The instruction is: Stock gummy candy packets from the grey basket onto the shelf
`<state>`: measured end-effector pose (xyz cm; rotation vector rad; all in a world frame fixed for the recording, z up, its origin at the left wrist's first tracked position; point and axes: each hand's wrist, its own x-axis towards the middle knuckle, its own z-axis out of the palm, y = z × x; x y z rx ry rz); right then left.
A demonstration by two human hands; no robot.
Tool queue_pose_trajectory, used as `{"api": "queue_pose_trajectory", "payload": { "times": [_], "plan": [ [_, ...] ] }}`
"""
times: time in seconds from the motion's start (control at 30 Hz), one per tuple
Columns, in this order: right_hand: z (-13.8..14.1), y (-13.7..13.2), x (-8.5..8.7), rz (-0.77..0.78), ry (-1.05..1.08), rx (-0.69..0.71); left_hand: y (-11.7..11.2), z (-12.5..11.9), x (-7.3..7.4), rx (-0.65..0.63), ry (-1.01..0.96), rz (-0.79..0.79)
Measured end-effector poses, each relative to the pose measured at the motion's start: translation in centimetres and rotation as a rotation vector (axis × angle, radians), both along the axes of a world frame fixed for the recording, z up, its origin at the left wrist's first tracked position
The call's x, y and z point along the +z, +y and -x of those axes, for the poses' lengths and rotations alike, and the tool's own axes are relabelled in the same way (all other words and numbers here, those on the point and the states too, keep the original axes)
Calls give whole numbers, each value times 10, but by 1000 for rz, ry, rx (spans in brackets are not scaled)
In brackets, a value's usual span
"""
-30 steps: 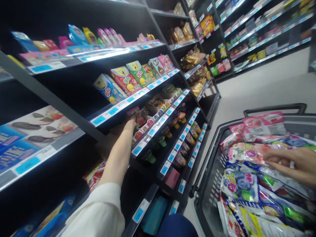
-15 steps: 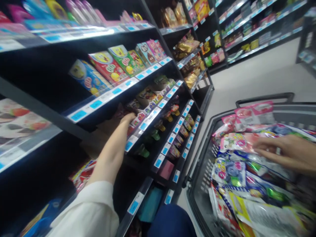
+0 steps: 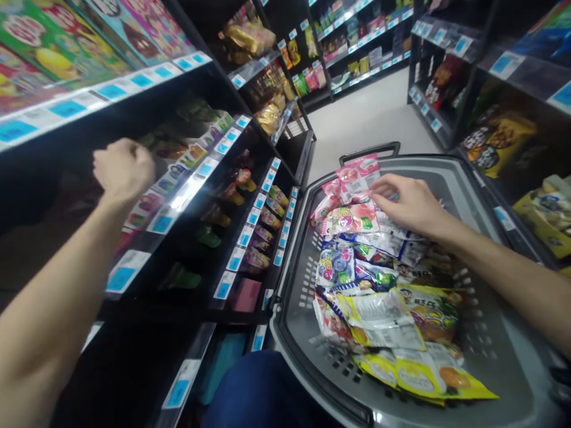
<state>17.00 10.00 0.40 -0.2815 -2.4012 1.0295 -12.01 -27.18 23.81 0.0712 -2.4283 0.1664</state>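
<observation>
My left hand [image 3: 122, 167] is curled closed at the edge of a black shelf [image 3: 187, 193] of small boxed sweets; what its fingers hold is hidden. My right hand [image 3: 408, 202] lies on the pile of snack packets in the grey shopping basket [image 3: 499, 356], fingers stretched out over a pink packet [image 3: 357, 175]. Below it lie a pink-and-green packet [image 3: 352, 219], a blue packet [image 3: 336, 267] and yellow packets [image 3: 428, 374].
Black shelves with blue price tags run along the left, holding boxes [image 3: 57, 53] above and small jelly cups [image 3: 263, 217] lower down. More shelving with bags [image 3: 499, 139] stands on the right. A pale floor aisle [image 3: 366, 119] leads away between them.
The view has swung right and down, bringing the basket to the centre. My left hand has drawn back from inside the shelf and closed. My right hand stays on the packets.
</observation>
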Motion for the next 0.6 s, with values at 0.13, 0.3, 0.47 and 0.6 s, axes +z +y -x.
{"api": "queue_pose_trajectory", "payload": {
  "times": [0.13,0.3,0.47,0.6],
  "plan": [
    [1,3,-8,-80,-182,59,74,-75,-46,-513,-36,95],
    [-1,3,-22,-289,-427,216,150,-147,-166,-1400,-731,417],
    [-2,-2,-20,-369,-399,273,179,-150,-251,-1536,-832,389],
    [1,0,-22,-361,-308,304,171,-143,-252,-1626,-806,345]
  ]
}}
